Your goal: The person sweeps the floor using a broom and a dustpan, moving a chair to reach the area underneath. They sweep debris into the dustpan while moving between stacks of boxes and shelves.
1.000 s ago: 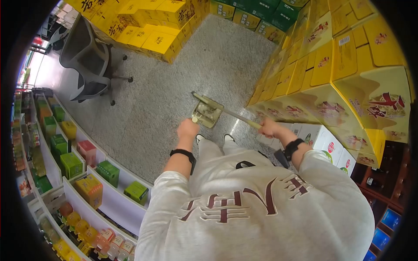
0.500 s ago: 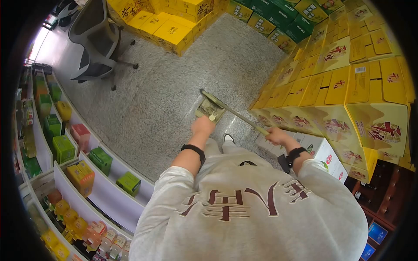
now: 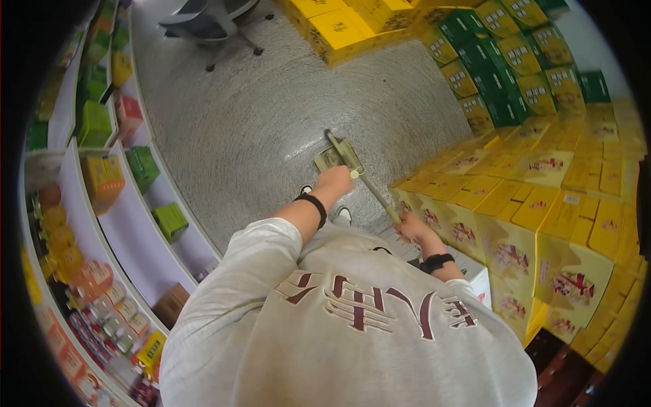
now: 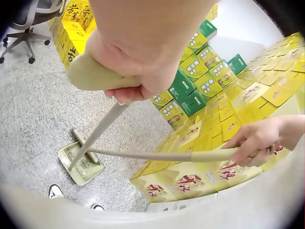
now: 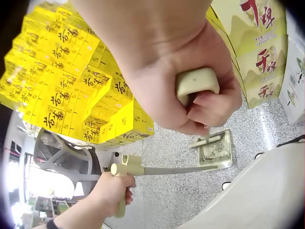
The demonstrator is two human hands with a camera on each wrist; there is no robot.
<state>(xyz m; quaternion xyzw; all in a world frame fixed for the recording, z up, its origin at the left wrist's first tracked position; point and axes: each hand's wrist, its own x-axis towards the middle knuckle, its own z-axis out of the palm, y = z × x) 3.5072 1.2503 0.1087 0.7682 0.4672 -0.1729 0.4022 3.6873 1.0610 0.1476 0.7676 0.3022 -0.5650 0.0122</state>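
My left hand (image 3: 337,183) grips the pale green handle (image 4: 102,76) of a long-handled dustpan (image 4: 78,174), which rests on the floor in front of my shoes. With my right hand (image 3: 411,229) I hold the handle (image 4: 214,155) of a broom, its pole slanting down to the left. The broom head (image 4: 85,145) lies across the back part of the dustpan in the left wrist view. Greyish litter (image 5: 214,150) shows inside the pan in the right wrist view. In the head view, my left hand partly covers the pan.
Stacked yellow cartons (image 3: 502,230) line the right side, with white cartons (image 5: 296,78) low beside my right leg. Green cartons (image 3: 498,74) and more yellow ones (image 3: 339,30) stand ahead. A grey office chair (image 3: 203,27) is at the far left, above shelves of goods (image 3: 122,224).
The head view has swung rightward, bringing more green cartons in and the chair toward the top. My left hand has shifted right, nearer the broom pole. Both hands keep their grips.
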